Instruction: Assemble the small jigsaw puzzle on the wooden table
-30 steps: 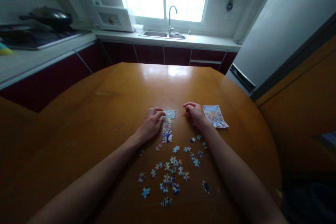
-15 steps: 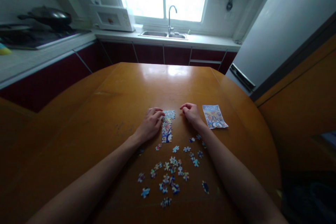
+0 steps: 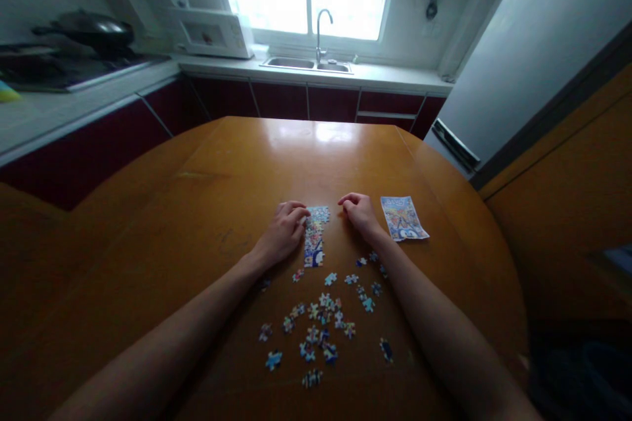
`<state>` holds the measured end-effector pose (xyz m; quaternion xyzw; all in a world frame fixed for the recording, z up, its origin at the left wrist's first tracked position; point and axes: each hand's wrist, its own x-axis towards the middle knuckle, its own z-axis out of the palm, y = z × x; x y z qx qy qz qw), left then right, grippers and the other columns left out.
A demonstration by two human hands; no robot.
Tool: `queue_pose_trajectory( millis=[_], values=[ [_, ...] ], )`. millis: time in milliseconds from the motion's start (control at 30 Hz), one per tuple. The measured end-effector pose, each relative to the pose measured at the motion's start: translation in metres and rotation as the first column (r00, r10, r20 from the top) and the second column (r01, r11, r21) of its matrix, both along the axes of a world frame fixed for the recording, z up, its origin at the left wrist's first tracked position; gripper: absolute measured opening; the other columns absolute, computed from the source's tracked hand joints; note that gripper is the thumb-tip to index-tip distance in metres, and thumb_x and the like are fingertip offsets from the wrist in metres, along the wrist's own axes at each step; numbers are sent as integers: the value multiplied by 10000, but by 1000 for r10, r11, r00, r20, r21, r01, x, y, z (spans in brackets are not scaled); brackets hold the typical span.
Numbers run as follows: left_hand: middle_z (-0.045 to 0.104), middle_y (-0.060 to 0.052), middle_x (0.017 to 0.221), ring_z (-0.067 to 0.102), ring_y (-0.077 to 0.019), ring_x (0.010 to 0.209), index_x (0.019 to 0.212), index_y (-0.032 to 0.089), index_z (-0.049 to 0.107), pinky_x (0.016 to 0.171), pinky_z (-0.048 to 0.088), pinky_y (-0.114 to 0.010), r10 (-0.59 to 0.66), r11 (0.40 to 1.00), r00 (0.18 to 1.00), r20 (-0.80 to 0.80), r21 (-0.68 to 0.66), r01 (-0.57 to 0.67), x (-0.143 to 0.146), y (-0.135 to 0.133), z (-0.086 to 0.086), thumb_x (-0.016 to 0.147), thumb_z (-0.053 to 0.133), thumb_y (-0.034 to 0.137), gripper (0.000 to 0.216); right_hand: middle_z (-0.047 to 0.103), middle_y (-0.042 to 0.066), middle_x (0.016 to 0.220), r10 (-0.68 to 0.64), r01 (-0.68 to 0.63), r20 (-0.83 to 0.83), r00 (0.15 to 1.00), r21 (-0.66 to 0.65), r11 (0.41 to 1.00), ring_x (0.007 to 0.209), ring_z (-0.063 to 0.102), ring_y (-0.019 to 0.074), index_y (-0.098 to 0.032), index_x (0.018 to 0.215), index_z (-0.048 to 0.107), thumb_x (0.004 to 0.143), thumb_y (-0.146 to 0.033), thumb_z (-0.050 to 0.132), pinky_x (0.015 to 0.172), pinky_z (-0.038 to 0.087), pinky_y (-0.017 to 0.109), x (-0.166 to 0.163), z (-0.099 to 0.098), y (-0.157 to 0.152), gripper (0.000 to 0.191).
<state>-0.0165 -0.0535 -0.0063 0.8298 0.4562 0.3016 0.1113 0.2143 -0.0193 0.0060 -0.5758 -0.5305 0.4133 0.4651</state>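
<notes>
A partly joined jigsaw puzzle point(image 3: 314, 243) lies flat on the table, a tall strip with a wider top row. My left hand point(image 3: 286, 227) rests at its left side, fingers stretched out and loosely bent, with the fingertips touching the upper left edge. To the right of the puzzle and apart from it, my right hand point(image 3: 359, 212) hovers low with thumb and fingers drawn together. Whatever lies between those fingertips, if anything, is too small to see. Several loose puzzle pieces point(image 3: 324, 302) are scattered between my forearms, nearer to me.
A printed picture sheet point(image 3: 405, 218) lies to the right of my right hand. The brown wooden table point(image 3: 222, 164) has rounded sides. Beyond it are a counter with a sink point(image 3: 291, 64), a microwave point(image 3: 212, 33), a pan point(image 3: 93, 33) on the stove, and a fridge point(image 3: 523, 46) at right.
</notes>
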Motion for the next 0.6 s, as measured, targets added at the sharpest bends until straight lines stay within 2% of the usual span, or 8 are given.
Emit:
queue_pose_trajectory(
  millis=[267, 600],
  values=[
    [578, -99, 1211, 484, -262, 1204, 1065, 187, 638, 1090, 422, -474, 2, 1000, 1000, -10, -5, -2, 1, -1, 2, 928, 445, 114, 247, 544, -19, 543, 2, -2, -6, 1000, -24, 1000, 530, 459, 123, -161, 716, 705, 667, -208, 507, 513, 366, 227, 1, 2, 0, 209],
    [581, -99, 1211, 491, -262, 1195, 1063, 189, 638, 1085, 429, -485, 6, 1000, 1000, 5, -10, -6, 0, 0, 2, 917, 454, 111, 248, 497, -49, 498, -5, -11, -154, 988, -107, 994, 451, 397, 96, -166, 741, 687, 639, -207, 510, 423, 276, 210, 5, 3, 1, 208]
  ],
)
